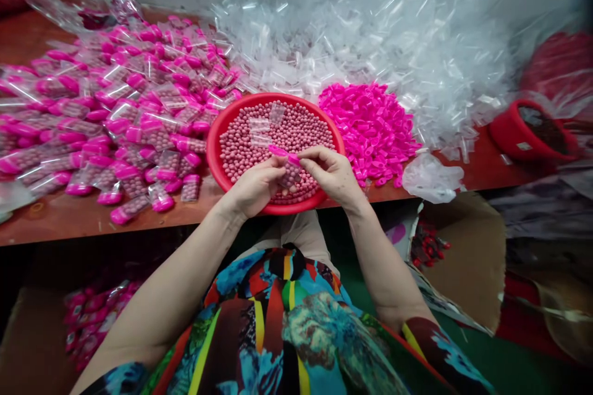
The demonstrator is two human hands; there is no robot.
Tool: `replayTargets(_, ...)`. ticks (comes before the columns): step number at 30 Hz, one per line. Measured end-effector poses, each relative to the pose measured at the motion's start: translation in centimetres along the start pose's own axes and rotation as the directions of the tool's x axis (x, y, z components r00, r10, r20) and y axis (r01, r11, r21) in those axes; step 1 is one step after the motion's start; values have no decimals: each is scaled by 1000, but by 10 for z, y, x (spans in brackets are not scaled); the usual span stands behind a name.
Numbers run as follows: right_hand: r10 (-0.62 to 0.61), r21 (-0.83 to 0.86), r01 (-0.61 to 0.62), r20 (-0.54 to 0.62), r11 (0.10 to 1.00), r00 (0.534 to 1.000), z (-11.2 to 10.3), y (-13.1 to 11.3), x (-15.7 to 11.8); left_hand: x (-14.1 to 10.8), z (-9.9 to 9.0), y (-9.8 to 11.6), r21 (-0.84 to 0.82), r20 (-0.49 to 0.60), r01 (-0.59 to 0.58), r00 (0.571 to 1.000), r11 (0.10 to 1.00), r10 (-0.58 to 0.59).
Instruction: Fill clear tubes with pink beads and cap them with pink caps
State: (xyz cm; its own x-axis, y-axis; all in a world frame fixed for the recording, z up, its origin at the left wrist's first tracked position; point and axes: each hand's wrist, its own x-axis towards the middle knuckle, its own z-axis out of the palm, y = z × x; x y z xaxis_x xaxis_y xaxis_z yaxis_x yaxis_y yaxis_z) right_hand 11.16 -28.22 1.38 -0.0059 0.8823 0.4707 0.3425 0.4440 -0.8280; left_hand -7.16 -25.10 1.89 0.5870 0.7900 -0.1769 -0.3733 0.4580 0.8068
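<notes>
Over a red basin [214, 157] of dusty-pink beads [296, 126], both hands meet at one small container. My left hand [254, 186] grips the clear plastic container [290, 176], which has pink beads inside. A bright pink cap [283, 152] sits at its top end, pinched between the thumb and fingers of my right hand [332, 174]. Whether the cap is fully seated cannot be made out. Small clear plastic pieces [260, 131] lie on the beads. Right of the basin is a heap of loose pink caps [370, 133].
Filled, capped containers [139, 111] cover the table's left side. Clear empty containers [370, 37] are piled along the back. A red pot [514, 133] and a crumpled plastic bag [433, 178] are at right. Below the table edge stands an open cardboard box [477, 253].
</notes>
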Motion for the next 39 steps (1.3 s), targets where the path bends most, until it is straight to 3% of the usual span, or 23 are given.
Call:
replayTargets(5,-251,-263,264,81,928,965,-6,14,6,4,-2,-2,-13,-50,-21,999,1000,20)
replayTargets(7,-282,-357,290,75,888,957,-7,25,8,5,-1,-1,-20,-70,-18,997,1000,17)
replayTargets(10,-174,-357,139,-70,924,982,-5,33,11,6,1,0,-26,-118,-16,993,1000,13)
replayTargets(12,-18,-176,-17,-194,984,981,-1,31,11,6,1,-1,-38,-116,-11,993,999,7)
replayTargets(14,120,32,-116,-210,993,970,5,24,10,7,0,-2,-69,-102,-19,995,997,12)
replayTargets(16,153,113,-137,-155,984,976,12,16,9,7,0,-3,-86,-103,-41,994,995,32)
replayTargets(22,46,-22,-50,-148,999,988,26,9,6,6,-3,-11,-5,-131,-102,986,995,101)
replayTargets(29,-61,-133,49,-87,990,994,21,8,2,4,-1,-8,-20,-135,-107,985,994,103)
replayTargets(39,-257,-322,219,-81,921,963,22,-2,-3,0,-1,-11,57,-130,-147,980,987,153)
